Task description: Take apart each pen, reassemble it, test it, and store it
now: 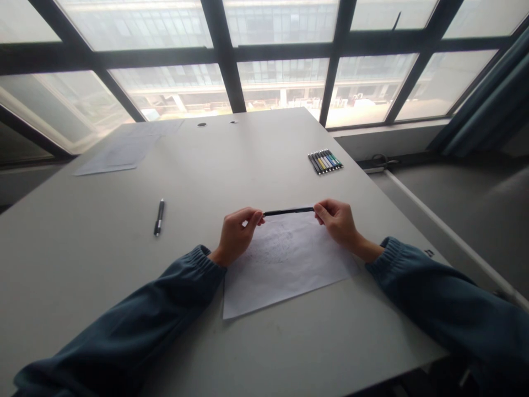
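A slim black pen (288, 211) is stretched level between my two hands, above the far edge of a white sheet of paper (289, 275). My left hand (241, 231) pinches its left end between thumb and fingers. At the other end, my right hand (335, 220) grips the tip the same way. Faint dark drawn or printed marks cover the upper left part of the sheet, partly behind my left hand. To the left, a separate black pen (159, 218) lies alone on the white table.
A row of several pens (325, 161) with coloured parts lies toward the right edge of the table (231, 165). More paper sheets (119, 149) rest at the far left. Large dark-framed windows stand behind, with a blue curtain (487, 105) at right.
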Action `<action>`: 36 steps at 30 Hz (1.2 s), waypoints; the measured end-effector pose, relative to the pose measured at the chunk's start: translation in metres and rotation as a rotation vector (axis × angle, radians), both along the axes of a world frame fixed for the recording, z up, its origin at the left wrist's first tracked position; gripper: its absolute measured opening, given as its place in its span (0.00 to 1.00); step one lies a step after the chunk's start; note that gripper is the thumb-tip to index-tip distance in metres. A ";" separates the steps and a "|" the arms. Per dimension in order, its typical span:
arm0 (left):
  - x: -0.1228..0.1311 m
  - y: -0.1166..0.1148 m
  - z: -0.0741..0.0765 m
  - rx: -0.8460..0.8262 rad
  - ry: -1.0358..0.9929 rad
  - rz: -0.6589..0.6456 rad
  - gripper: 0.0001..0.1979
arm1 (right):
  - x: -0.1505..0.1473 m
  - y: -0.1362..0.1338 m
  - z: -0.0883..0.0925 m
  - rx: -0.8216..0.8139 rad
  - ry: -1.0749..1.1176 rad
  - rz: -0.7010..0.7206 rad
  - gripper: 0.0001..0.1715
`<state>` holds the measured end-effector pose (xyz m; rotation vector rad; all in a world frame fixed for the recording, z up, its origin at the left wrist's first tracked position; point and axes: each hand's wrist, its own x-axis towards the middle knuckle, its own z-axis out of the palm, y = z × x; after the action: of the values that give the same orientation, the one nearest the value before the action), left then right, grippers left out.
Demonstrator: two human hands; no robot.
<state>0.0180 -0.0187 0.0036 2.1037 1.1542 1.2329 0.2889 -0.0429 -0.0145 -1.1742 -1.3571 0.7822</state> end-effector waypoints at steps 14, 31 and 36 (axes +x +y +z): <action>0.000 0.001 -0.002 -0.031 -0.011 -0.009 0.17 | 0.000 -0.001 0.002 -0.018 -0.014 0.007 0.22; 0.000 0.001 -0.003 -0.057 -0.019 -0.020 0.19 | 0.000 0.000 0.000 -0.014 -0.018 0.005 0.24; 0.000 0.001 -0.003 -0.061 -0.015 -0.018 0.20 | 0.000 0.000 0.000 -0.015 -0.015 0.005 0.24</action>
<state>0.0176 -0.0181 0.0007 2.0521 1.1495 1.1888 0.2885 -0.0433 -0.0142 -1.1908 -1.3688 0.7905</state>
